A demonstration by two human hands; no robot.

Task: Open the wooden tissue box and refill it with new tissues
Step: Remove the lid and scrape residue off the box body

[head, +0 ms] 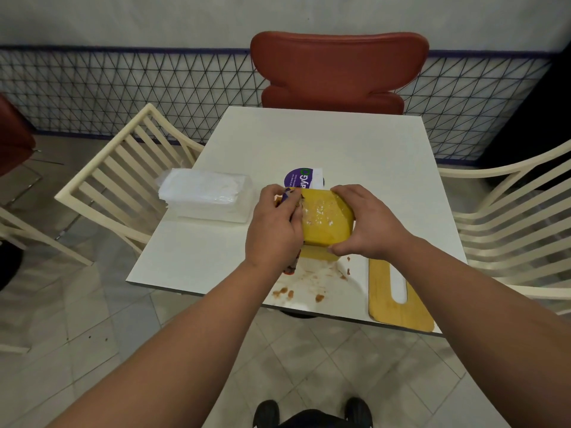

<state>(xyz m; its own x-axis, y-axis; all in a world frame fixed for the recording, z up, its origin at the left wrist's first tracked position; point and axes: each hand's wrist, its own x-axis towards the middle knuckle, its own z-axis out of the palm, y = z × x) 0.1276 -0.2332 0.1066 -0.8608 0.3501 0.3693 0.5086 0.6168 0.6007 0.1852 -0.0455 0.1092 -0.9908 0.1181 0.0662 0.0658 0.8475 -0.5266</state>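
The yellow wooden tissue box (327, 222) is tilted up on the white table (309, 140), its scuffed yellow face turned toward me. My left hand (275, 227) grips its left side, where purple stickers show. My right hand (367, 223) grips its right side and lower corner. The box's flat wooden lid (380, 295), with a long oval slot, lies apart at the table's near right edge. A clear-wrapped pack of new white tissues (205, 194) rests on the table's left side, apart from both hands.
A purple and white sign (301, 177) stands behind the box. Brown smears (309, 288) mark the near table edge. A red chair (336, 72) faces me across the table; cream slatted chairs stand left (123, 177) and right (509, 230).
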